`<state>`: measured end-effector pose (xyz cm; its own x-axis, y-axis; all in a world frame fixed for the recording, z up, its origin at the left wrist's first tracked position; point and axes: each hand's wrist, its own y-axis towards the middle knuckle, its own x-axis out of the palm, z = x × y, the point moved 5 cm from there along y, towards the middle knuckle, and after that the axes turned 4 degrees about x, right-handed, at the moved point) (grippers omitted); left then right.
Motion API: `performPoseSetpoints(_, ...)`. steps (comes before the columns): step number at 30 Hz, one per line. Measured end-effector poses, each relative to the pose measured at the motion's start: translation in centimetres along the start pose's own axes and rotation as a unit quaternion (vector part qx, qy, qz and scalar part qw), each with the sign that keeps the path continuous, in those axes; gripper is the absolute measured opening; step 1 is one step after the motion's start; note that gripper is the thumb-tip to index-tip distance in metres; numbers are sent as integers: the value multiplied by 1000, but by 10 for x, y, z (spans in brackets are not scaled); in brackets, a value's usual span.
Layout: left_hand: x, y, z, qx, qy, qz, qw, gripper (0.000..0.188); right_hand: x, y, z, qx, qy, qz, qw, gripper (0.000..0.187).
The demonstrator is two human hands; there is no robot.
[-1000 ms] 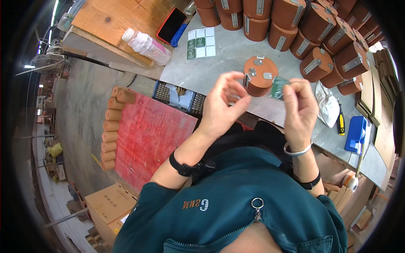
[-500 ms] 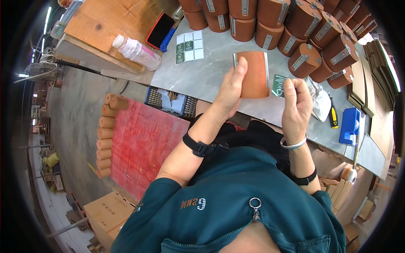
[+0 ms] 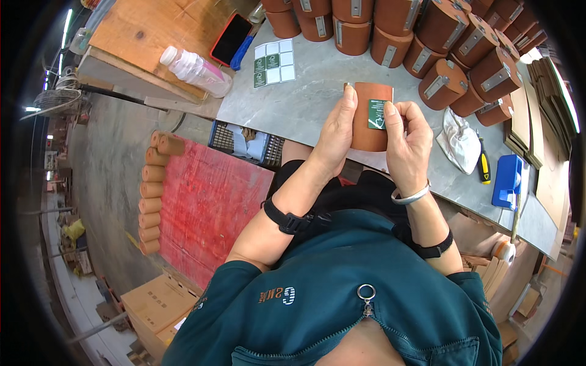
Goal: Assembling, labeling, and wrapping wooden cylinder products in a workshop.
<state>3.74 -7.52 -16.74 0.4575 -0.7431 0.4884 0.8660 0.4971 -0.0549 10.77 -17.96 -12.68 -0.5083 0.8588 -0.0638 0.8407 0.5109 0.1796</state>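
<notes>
My left hand is wrapped round the side of a reddish-brown wooden block with a curved face and metal strips at its sides. The thumb lies along the block's left edge. A small green sticker with white print rests against the upper right of the curved face. Its right edge is under the thumb of my right hand, whose fingers are curled closed beside the block. Whether the whole sticker touches the wood I cannot tell. Farther left lies a sheet of green stickers with several white gaps.
Many similar brown blocks stand stacked along the back of the grey table. At the right lie a white cloth, a yellow-black screwdriver and a blue tape dispenser. A plastic bottle and phone are at the left.
My right hand has moved left, bringing the green sticker from beside the block onto its face. The block has dropped slightly nearer to me in my left hand.
</notes>
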Motion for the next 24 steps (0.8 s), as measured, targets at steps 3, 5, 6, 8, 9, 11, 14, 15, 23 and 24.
performPoseSetpoints(3,-1,1,-4,1,10,6,1000,65,1,-1,2,-1,-4,10,1000,21)
performPoseSetpoints(5,-3,2,-5,6,29,15,999,68,1,-2,3,4,-20,17,1000,21)
performPoseSetpoints(6,-4,2,-7,6,34,16,999,68,1,-2,3,4,-20,17,1000,21)
performPoseSetpoints(8,-5,3,-8,6,40,17,999,69,1,-2,3,2,-29,21,999,20)
performPoseSetpoints(9,-5,3,-8,9,40,18,999,70,2,-2,3,2,-29,21,999,20)
performPoseSetpoints(11,-5,2,-8,12,40,18,999,71,2,-3,0,-19,-62,36,997,18)
performPoseSetpoints(14,-1,-4,-2,9,-10,23,1000,61,2,-4,-2,-66,-112,47,990,17)
performPoseSetpoints(15,4,-7,4,23,31,13,999,56,2,-3,-2,-66,-112,48,990,17)
performPoseSetpoints(23,5,-10,3,74,67,26,995,54,-12,-5,9,5,-111,103,988,34)
performPoseSetpoints(24,4,-10,1,26,36,11,999,55,-17,-2,11,9,-111,105,988,34)
